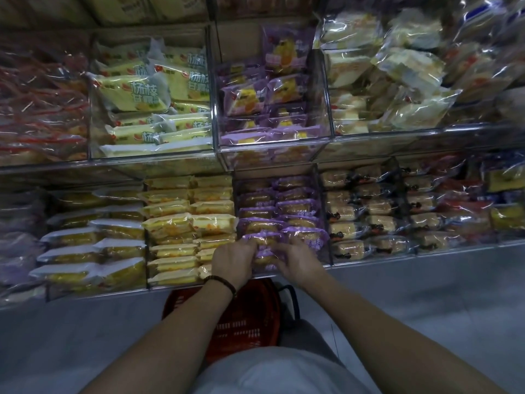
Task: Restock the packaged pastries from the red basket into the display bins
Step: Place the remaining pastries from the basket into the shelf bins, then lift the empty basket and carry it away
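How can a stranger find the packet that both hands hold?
Go to the lower row of bins, then the purple bin right of the yellow packets. It is the frontmost purple packet, the only one held by the left hand and right hand.

Pale grey floor (426, 297), cardboard boxes (136, 7) on top shelf

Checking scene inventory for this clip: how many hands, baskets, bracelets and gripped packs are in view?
hands: 2 (left hand, right hand)
red basket: 1
bead bracelet on the left wrist: 1
purple pack gripped by the fingers of both hands: 1
total: 5
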The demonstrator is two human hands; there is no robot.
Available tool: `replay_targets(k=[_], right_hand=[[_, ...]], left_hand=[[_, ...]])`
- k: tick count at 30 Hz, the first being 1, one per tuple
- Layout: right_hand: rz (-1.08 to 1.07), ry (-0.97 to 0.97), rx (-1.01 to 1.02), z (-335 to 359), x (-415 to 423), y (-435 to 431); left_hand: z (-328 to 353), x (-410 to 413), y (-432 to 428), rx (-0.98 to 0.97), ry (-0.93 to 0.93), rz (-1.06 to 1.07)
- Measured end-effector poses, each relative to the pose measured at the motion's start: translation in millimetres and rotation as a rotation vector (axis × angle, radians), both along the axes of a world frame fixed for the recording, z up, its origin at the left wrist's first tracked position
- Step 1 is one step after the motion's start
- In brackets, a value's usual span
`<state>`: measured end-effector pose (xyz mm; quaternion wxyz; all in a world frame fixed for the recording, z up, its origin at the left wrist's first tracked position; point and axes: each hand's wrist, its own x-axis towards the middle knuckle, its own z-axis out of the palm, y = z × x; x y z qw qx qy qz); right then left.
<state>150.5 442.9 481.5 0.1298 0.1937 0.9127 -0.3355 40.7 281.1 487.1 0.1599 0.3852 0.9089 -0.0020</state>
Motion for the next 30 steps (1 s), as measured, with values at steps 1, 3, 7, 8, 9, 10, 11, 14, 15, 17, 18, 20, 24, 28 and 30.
replay_targets(k=[1, 3, 7, 8, 9, 10, 11, 14, 15, 17, 18, 20, 24, 28, 30], right_hand=[[-0.015, 0.026, -0.001, -2.0, -0.1, -2.8], [-0.038, 0.067, 0.011, -6.0, -1.8, -8.8], [-0.072, 0.033, 0.044, -12.4, -7.1, -12.2], [-0.074, -0.001, 0.043, -10.9, -9.5, -11.5], [-0.080, -0.049, 0.052, -9.1, -11.0, -10.9], [-0.088, -0.090, 0.080, -6.9, -11.9, -10.7], [-0.099, -0.122, 0.121, -4.5, -11.3, -10.9], [-0.167, -0.061, 0.309, 3.8, -3.2, -20.7], [-0.197, -0.014, 0.376, 4.3, 2.6, -27.4], [-0.296, 0.070, 0.458, 3.4, 17.6, -48.9], [-0.360, 0.110, 0.481, 2.7, 24.5, -61.5], [-0.479, 0.166, 0.515, 0.2, 37.8, -91.2], [-0.664, 0.113, 0.223, 2.5, 56.8, -150.3], [-0.763, -0.059, -0.057, 2.8, 75.8, -189.7], [-0.794, -0.101, -0.144, -3.6, 82.6, -196.5]], left_hand=[[-0.5, -0.3, 1.6, -0.018, 0.011, 0.004], [-1.7, -0.7, 5.1, -0.045, 0.024, 0.019], [-4.7, -0.8, 9.8, -0.079, 0.023, 0.031], [-5.2, -2.7, 9.5, -0.077, -0.004, 0.033], [-5.9, -4.7, 7.5, -0.060, -0.041, 0.031], [-6.8, -7.2, 4.3, -0.030, -0.087, 0.020], [-6.7, -10.1, -0.4, 0.013, -0.135, 0.000], [-1.2, -16.8, -21.3, 0.214, -0.228, -0.053], [1.2, -17.1, -29.4, 0.288, -0.207, -0.074], [5.1, -15.1, -47.4, 0.404, -0.144, -0.131], [6.0, -14.7, -56.2, 0.452, -0.130, -0.166], [7.1, -13.0, -73.9, 0.537, -0.142, -0.256], [4.5, -11.1, -100.1, 0.562, -0.281, -0.473], [-0.8, 2.3, -122.2, 0.314, -0.478, -0.554], [-6.4, 1.8, -128.9, 0.168, -0.511, -0.553]])
